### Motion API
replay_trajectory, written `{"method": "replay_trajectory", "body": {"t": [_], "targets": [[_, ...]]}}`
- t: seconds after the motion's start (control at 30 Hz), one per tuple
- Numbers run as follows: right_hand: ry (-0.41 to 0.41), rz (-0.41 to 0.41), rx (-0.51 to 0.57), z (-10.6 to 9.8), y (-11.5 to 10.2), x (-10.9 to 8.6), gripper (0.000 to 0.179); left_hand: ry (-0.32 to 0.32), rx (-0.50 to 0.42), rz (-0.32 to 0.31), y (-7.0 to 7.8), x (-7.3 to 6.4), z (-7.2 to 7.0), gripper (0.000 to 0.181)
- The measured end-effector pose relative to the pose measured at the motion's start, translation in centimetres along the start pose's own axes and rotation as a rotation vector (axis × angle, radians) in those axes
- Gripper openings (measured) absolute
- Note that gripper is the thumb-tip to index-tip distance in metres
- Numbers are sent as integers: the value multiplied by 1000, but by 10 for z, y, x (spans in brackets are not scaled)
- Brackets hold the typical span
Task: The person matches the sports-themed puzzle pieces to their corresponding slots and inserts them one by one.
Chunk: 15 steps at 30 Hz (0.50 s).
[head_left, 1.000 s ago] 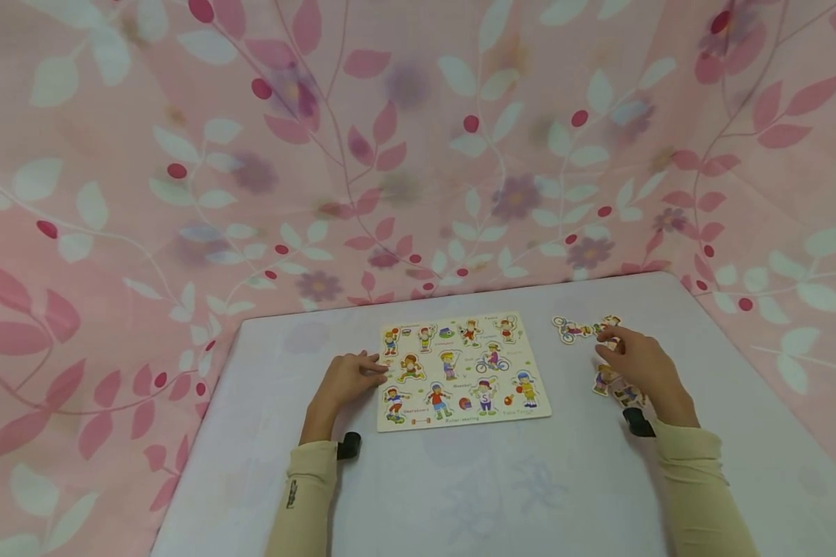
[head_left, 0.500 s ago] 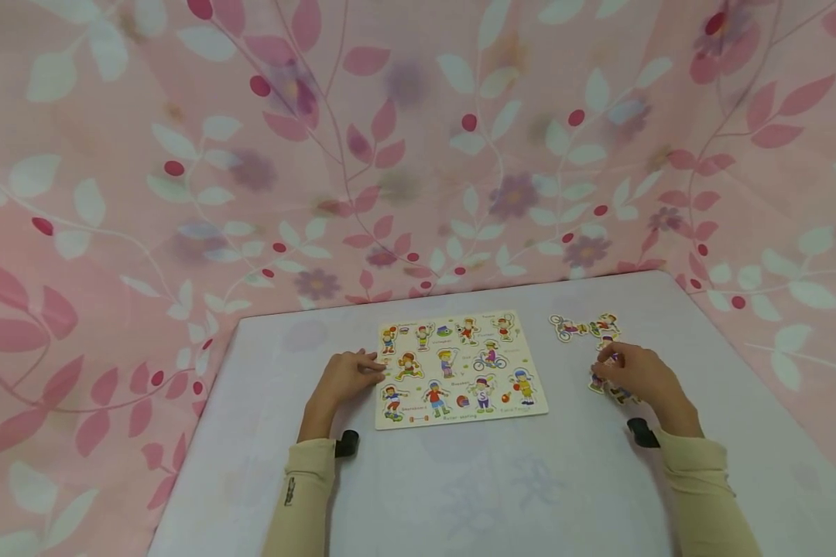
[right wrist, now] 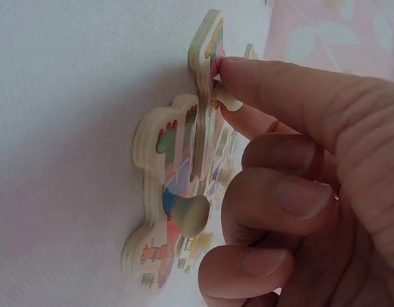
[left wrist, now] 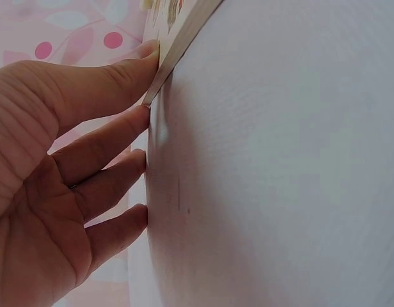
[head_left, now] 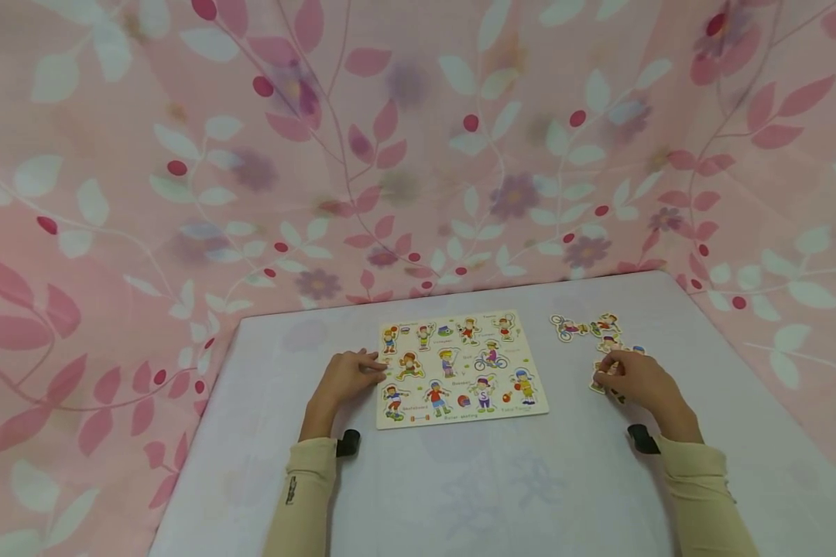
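My left hand point(head_left: 348, 377) rests at the left edge of a wooden puzzle board point(head_left: 484, 363) printed with children playing sports. In the left wrist view, the thumb lies on the board's top face and the index fingertip touches its edge, the other fingers loosely spread. To the right of the board, my right hand point(head_left: 646, 388) pinches a wooden puzzle piece point(right wrist: 210, 41) by its small knob point(right wrist: 229, 97), between thumb and index finger. Its remaining fingers are curled. Below it lies a stacked figure piece point(right wrist: 166, 150) with a round knob, partly overlapping others.
Several loose puzzle pieces lie about the right hand, among them a cyclist point(head_left: 568, 329) and another figure point(head_left: 604, 325) beyond the fingers. A white cloth covers the table point(head_left: 460, 487). A pink floral curtain point(head_left: 418, 155) hangs behind its back edge.
The right hand has moved slightly down and toward me among the loose pieces, uncovering pieces beyond its fingers. The left hand stays at the board's edge.
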State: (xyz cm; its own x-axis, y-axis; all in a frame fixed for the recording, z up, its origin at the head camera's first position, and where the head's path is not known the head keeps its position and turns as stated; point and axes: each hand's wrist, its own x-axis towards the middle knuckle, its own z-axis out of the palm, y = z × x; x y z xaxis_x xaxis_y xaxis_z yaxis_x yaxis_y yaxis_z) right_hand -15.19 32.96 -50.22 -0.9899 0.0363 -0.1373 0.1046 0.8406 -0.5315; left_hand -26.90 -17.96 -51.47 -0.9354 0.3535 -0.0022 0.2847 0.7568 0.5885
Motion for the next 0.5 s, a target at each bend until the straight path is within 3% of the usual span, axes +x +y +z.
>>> {"method": "replay_trajectory", "body": {"t": [0.3,0.5], "targets": [[27,-34,-3,2,-5,4,20,-3,-9,-12,-2,1,0,21],[12,-4,-5,1,-17,13,27,6,-9,8,-1,1,1,21]]}}
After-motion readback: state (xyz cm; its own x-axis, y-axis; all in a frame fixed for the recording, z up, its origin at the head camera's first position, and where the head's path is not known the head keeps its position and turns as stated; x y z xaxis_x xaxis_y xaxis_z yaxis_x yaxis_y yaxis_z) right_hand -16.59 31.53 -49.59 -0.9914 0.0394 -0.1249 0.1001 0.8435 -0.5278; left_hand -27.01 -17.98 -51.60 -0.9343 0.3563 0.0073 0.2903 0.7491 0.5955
